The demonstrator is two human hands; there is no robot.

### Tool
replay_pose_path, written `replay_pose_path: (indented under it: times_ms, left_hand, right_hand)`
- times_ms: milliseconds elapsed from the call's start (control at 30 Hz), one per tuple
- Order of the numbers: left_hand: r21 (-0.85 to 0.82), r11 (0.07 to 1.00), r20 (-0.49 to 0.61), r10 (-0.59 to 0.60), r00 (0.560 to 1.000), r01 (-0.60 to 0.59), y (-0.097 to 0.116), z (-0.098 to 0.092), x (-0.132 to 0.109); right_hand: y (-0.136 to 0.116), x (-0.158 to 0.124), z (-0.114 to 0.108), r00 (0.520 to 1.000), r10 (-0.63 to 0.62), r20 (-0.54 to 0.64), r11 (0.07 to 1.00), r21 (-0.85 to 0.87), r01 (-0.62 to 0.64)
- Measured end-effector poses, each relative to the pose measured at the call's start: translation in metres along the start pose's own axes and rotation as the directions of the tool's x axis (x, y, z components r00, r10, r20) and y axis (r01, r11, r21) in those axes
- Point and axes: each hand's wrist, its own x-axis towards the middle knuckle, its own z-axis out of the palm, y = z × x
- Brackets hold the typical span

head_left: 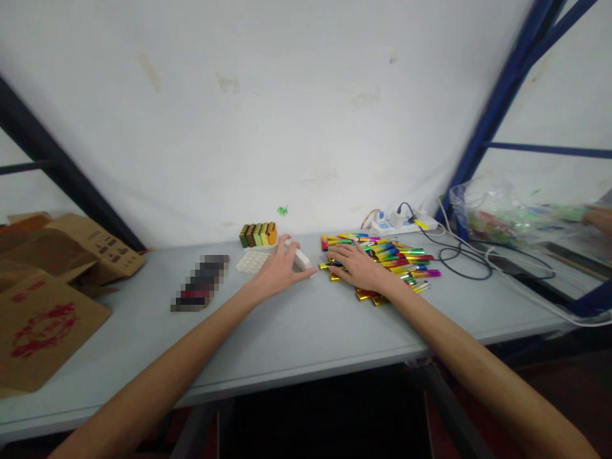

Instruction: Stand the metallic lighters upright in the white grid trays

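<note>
My left hand (282, 271) hovers at a white tray (251, 261) with rows of round holes, its thumb and fingers spread. A white piece like a tray edge (302, 260) shows behind that hand; whether the fingers touch it I cannot tell. My right hand (356, 266) lies palm down, fingers stretched out, on a pile of slim, shiny, multicoloured sticks (394, 258) with gold parts. Part of the pile is hidden under the hand. Behind the white tray stands a block of upright green, yellow and orange pieces (258, 234) with dark round tops.
A blurred-out dark object (201, 284) lies left on the grey table (306, 338). Brown cardboard boxes (52, 325) crowd the left end. A power strip (401, 223) with cables (459, 261) sits at the back right. Beyond the blue frame, another person's hand (600, 218) is near plastic bags (497, 197).
</note>
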Motion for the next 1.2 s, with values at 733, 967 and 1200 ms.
replay_pose_path:
  times_ms: [733,967,1200]
  left_hand:
    - [0.357,0.931,0.107,0.037,0.994,-0.073,-0.008,-0.018,-0.059]
    - [0.352,0.932,0.117,-0.134,0.984,0.085,-0.021,-0.002,-0.040]
    - [0.387,0.900,0.112,-0.261,0.959,0.200,-0.017,0.013,-0.016]
  right_hand:
    - [0.001,-0.002,0.003,0.993,-0.113,-0.011,0.992,0.062,0.114]
    - [0.002,0.000,0.003,0.995,-0.101,-0.024,0.991,0.080,0.103]
    - [0.005,0.002,0.006,0.993,-0.118,-0.024,0.990,0.073,0.119]
